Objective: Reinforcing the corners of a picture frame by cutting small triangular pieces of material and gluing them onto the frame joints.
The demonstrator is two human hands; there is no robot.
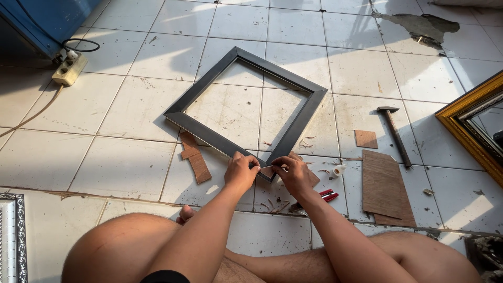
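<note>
A square black picture frame (209, 89) lies flat on the white tiled floor, turned like a diamond. Its near corner points at me. My left hand (240, 172) presses on the frame's near-left side just at that corner. My right hand (292, 172) rests on the near-right side of the same corner, fingertips close to those of the left. Both hands pinch the corner joint together. A thin brown wood piece shows under the corner, partly hidden by my right hand.
Brown plywood strips (195, 157) lie left of the corner, larger plywood sheets (384, 186) and a small square (365, 139) to the right. A hammer (394, 132), red-handled pliers (328, 195), a small white bottle (339, 169), a power strip (68, 69), a gold frame (469, 121), a silver frame (13, 236).
</note>
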